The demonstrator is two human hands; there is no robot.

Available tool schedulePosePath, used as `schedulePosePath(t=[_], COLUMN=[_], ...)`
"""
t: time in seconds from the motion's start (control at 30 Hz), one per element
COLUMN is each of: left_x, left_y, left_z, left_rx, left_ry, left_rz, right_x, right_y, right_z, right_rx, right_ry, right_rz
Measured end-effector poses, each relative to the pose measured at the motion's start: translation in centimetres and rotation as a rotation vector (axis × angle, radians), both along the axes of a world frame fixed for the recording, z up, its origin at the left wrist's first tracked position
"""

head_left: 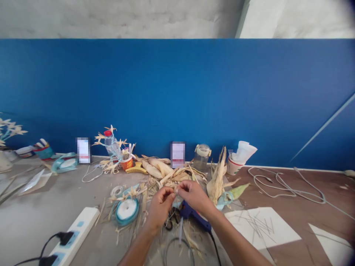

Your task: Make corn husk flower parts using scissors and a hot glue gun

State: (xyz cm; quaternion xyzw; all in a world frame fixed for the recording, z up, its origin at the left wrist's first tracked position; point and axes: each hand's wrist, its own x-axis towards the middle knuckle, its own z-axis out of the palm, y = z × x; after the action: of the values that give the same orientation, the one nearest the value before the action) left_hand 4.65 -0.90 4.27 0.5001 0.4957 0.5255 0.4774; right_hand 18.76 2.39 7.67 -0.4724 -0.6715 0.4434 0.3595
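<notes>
The left hand point(159, 210) and the right hand point(195, 195) are meeting just beyond the dark blue glue gun with a black cord point(191, 213). Thumb and forefinger of each are closing in a fingertip pinch, apparently gripping a small pale piece point(175, 190) between them; what it is, I cannot tell, as the fingers are hiding most of it. The remaining fingers are curling inward, probably to steady the pinch on something so slight.

The glue gun is lying under the right wrist, presumably so that it is staying within reach. Black-handled scissors point(168, 224) are resting just left of it, likely for the same reason. Further left of the gun, a round white spool wound with shiny blue ribbon point(127, 211) is lying flat, which is probably stopping it from rolling. Beyond the gun, long, pale, dried husks point(156, 166) are heaping up, perhaps to leave the near side free for handwork. To its right, thin dark sticks point(258, 224) are lying scattered on a white paper sheet point(287, 231), whose plain surface is making them easy to pick out.
</notes>
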Motion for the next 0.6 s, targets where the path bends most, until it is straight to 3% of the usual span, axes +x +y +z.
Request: schedulePosePath(t=[0.37, 0.47, 0.6], left_x=[0.0, 0.0, -0.1], left_y=[-0.1, -0.1, -0.1], left_z=[-0.2, -0.2, -0.4], left_rx=[0.087, 0.095, 0.083], left_ry=[0.151, 0.15, 0.079], left_rz=[0.073, 0.088, 0.097], right_x=[-0.9, -1.2, -1.4], right_y=[-0.1, -0.1, 0.0], right_z=[-0.1, -0.7, -1.4], right_rx=[-0.035, -0.094, -0.367], right_ry=[-0.046, 0.086, 0.403], right_rz=[-0.136, -0.16, -0.095])
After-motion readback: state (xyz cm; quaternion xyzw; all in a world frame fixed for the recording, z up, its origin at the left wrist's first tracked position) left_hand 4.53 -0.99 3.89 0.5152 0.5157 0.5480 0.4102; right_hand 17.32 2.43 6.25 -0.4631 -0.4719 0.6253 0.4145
